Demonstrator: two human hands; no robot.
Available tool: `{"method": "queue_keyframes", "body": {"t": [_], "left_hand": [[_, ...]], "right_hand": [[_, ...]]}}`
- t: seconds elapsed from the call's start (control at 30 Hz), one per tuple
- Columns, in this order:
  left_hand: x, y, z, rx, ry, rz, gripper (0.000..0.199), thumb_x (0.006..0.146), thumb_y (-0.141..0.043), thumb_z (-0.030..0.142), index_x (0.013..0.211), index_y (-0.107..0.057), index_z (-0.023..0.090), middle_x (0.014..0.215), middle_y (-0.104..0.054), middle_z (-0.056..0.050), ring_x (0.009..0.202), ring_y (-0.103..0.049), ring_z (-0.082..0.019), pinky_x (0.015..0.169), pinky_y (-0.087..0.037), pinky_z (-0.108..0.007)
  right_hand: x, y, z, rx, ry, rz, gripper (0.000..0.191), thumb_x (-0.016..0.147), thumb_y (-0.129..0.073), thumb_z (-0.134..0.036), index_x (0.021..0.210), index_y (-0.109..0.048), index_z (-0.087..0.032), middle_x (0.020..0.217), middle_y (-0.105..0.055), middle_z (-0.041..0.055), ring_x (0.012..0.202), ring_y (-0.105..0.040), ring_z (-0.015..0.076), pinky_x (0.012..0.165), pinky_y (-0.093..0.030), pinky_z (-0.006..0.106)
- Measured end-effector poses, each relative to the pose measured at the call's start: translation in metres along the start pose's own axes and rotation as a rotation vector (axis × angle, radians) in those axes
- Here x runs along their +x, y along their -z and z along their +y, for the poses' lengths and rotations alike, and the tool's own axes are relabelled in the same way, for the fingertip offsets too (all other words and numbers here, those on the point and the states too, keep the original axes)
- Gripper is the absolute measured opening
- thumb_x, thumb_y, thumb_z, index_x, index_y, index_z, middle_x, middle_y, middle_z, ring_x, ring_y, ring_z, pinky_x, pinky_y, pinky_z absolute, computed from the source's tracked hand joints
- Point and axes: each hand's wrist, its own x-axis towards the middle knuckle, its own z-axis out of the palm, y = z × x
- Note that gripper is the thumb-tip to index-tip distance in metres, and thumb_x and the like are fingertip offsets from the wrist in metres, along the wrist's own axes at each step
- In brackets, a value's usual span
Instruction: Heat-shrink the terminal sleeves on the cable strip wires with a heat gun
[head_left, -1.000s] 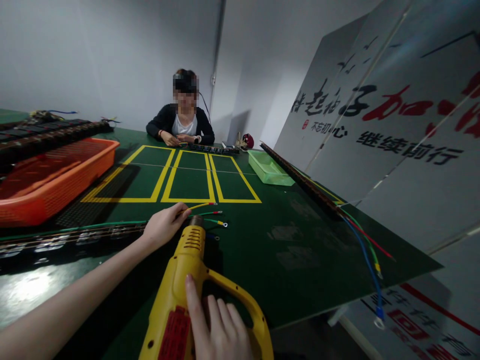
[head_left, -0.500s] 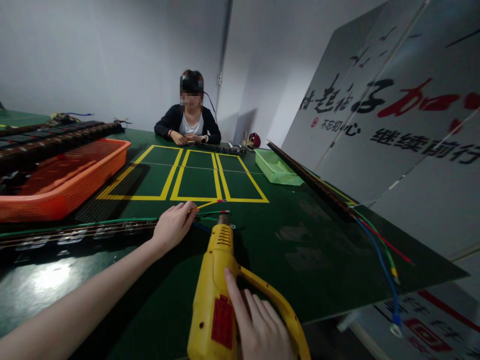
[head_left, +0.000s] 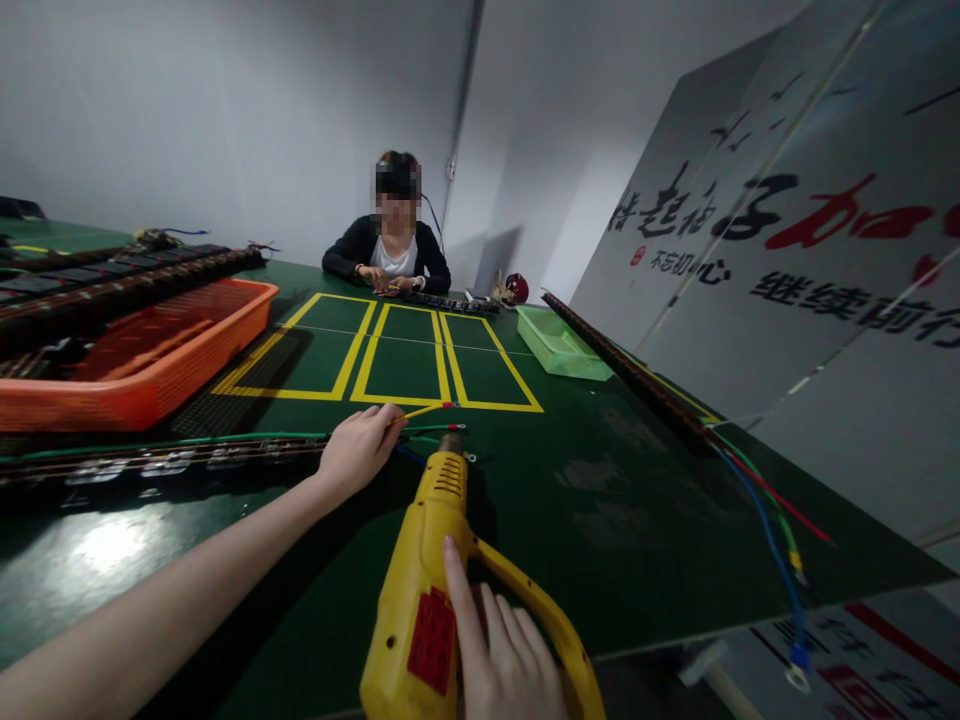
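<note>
My right hand (head_left: 502,635) is wrapped round the handle of a yellow heat gun (head_left: 424,560), its index finger stretched along the body. The metal nozzle points away from me, close to the wire ends. A yellow wire (head_left: 424,411) with a red sleeve and a ring terminal is gripped in my left hand (head_left: 360,440). Beside it a green wire (head_left: 435,429) with a similar terminal and another ring terminal (head_left: 471,458) lie near the nozzle. These wires come from a long dark strip assembly (head_left: 225,460) lying on the table to the left.
An orange basket (head_left: 142,395) with dark strip assemblies across it stands at the left. A light green basket (head_left: 562,350) and another long strip (head_left: 637,380) with hanging wires (head_left: 784,570) are at the right. Across the green table (head_left: 525,480) sits another person (head_left: 394,230), hands on a strip.
My view has shifted slightly, so the scene sits a little further right. The heat gun's rear has swung slightly left, while its nozzle stays by the wire ends. Both hands keep their holds.
</note>
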Motion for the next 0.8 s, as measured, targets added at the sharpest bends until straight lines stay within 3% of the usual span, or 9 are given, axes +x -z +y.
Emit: {"method": "queue_keyframes", "body": {"t": [0.17, 0.37, 0.57, 0.8], "left_hand": [[0.001, -0.002, -0.001, 0.016, 0.016, -0.007, 0.04, 0.098, -0.021, 0.045, 0.098, -0.051, 0.02, 0.092, -0.063, -0.006, 0.082, -0.06, -0.02, 0.075, -0.042, -0.03], [0.001, 0.001, -0.001, -0.033, 0.038, -0.042, 0.04, 0.097, -0.022, 0.047, 0.095, -0.052, 0.021, 0.092, -0.063, -0.006, 0.084, -0.06, -0.021, 0.075, -0.042, -0.031], [0.0, 0.002, -0.001, -0.045, 0.039, -0.046, 0.04, 0.097, -0.021, 0.046, 0.097, -0.051, 0.02, 0.093, -0.063, -0.006, 0.086, -0.06, -0.021, 0.076, -0.043, -0.032], [-0.001, 0.0, -0.003, -0.047, 0.018, -0.021, 0.037, 0.097, -0.023, 0.044, 0.098, -0.051, 0.02, 0.093, -0.063, -0.006, 0.086, -0.06, -0.021, 0.076, -0.042, -0.032]], "right_hand": [[0.007, -0.013, -0.019, -0.07, 0.098, 0.108, 0.068, 0.083, -0.027, -0.013, 0.15, -0.012, -0.012, 0.093, -0.071, 0.0102, 0.078, -0.069, 0.0218, 0.068, -0.056, 0.032], [0.012, -0.017, -0.04, -0.017, -0.023, 0.135, 0.07, 0.082, -0.021, -0.009, 0.151, -0.01, -0.017, 0.091, -0.07, 0.0083, 0.079, -0.068, 0.0226, 0.071, -0.055, 0.035], [0.009, -0.014, -0.021, -0.01, 0.113, 0.11, 0.067, 0.084, -0.025, -0.012, 0.15, -0.014, -0.017, 0.091, -0.069, 0.0087, 0.076, -0.068, 0.0205, 0.068, -0.055, 0.031], [0.001, -0.003, 0.01, -0.009, 0.156, 0.03, 0.077, 0.078, -0.032, -0.009, 0.15, -0.005, -0.015, 0.096, -0.07, 0.0061, 0.079, -0.069, 0.0194, 0.067, -0.055, 0.029]]}}
